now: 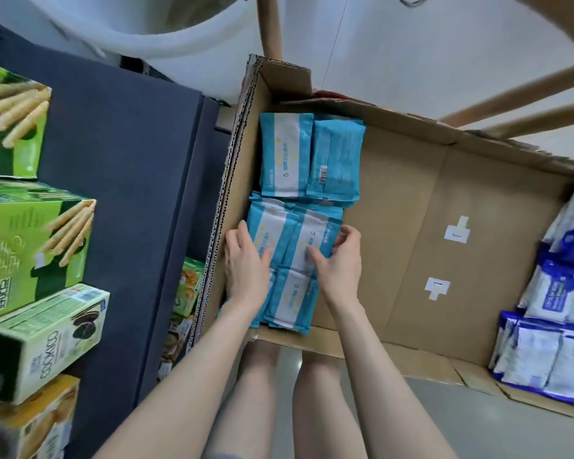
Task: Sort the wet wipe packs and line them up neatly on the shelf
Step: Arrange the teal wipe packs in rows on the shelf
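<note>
Several light blue wet wipe packs [285,154] lie in stacked rows along the left side of an open cardboard box [408,207]. My left hand [246,263] rests flat on the packs by the box's left wall, fingers straight. My right hand [340,256] pinches the edge of a light blue pack [312,240] in the middle row, thumb on its face and fingers curled round its right side. Dark blue and white wet wipe packs [554,329] are stacked at the box's right end.
A dark blue shelf [130,180] stands to the left, holding green biscuit boxes [30,233] and a cookie box [43,342]. Wooden chair legs [511,91] cross above the box. My bare legs [285,409] show below. The box's middle floor carries two white labels [457,231].
</note>
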Demonstrator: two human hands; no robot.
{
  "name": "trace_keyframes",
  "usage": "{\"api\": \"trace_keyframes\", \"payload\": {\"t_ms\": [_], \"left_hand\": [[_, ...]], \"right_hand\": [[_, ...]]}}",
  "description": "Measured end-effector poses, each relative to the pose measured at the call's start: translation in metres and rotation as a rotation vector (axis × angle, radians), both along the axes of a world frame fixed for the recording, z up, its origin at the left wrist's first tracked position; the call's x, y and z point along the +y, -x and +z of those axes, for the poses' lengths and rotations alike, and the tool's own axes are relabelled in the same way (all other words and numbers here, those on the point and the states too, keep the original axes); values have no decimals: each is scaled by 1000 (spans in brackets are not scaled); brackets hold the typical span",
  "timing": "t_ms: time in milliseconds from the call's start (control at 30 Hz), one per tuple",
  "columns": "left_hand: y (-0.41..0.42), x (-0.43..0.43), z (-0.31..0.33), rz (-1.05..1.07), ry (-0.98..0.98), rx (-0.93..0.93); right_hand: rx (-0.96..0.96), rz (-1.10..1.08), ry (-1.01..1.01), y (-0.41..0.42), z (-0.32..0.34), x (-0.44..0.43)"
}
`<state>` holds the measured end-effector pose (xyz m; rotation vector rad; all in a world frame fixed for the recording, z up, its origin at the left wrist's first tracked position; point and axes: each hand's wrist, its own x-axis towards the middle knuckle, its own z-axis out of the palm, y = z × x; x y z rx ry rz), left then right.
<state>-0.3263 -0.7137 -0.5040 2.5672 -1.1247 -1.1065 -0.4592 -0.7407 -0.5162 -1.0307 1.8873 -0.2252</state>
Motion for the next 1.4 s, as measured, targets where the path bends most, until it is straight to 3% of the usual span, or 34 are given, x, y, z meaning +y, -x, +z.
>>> {"api": "trace_keyframes", "payload": {"t_ms": [167, 333, 533, 667, 767, 867, 1067, 1300, 1400], "left_hand": [[-2, -1, 0, 0, 13, -17], [-3, 5, 25, 68, 138, 55], [5, 11, 96, 433, 356, 417], [19, 48, 143, 627, 374, 718], [38, 98, 171, 688, 374, 828], [62, 160, 195, 713, 461, 778], [107, 284, 250, 983, 702, 593], [106, 412, 314, 1347, 992, 401], [96, 452, 330, 1398, 1022, 273]], "right_hand": [[-25, -31, -55, -2, -3, -4], [-177, -181, 73, 6, 31, -1], [-578, -421, 147, 29, 114, 9], [-710, -402, 61, 46, 164, 40], [-780, -314, 1, 63, 191, 76], [-813, -162, -40, 86, 214, 116], [-765, 147, -109, 116, 264, 197], [-901, 518, -161, 71, 319, 278], [-905, 654, -121, 45, 336, 307]]}}
